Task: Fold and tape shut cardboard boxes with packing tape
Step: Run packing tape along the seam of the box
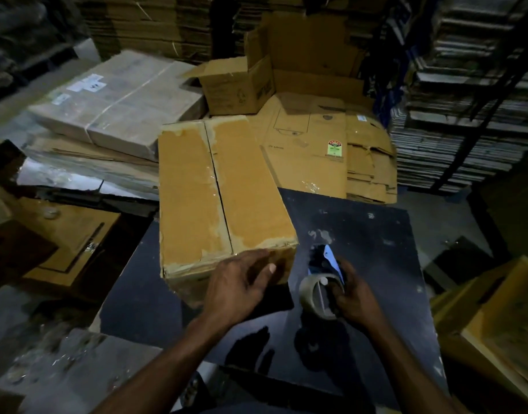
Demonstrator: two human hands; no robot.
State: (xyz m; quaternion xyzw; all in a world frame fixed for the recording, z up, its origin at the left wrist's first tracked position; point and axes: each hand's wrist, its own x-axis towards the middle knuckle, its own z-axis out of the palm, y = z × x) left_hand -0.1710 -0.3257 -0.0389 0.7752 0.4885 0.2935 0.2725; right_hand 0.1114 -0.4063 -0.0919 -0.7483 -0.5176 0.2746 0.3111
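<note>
So the box [224, 198] is sitting on the dark table [361, 234], a bit toward 11 o'clock from the hands, with its long side running away from the camera. Both top flaps are folded down and meet in a seam along the middle. There's some shine along that seam, but I honestly can't tell if that's fresh tape or old residue; the lighting is awful. The torn paler patches at the edges look like old tape got ripped off at some point, so I'd guess it's a reused box.

Left hand [242, 282] is flat-ish with fingers spread, pressing on the near end of the box at the top edge, not gripping anything. Right hand [352, 291] is wrapped around a tape dispenser [325, 282], the roll facing the camera, blue part sticking up, just right of the box's near corner at about 3 o'clock from the left hand.

My read: folding is done, taping is either just starting or about to. At 12 to 1 o'clock there's a pile of flattened cartons [331, 150] and an open small box [236, 85], so plenty is left.
</note>
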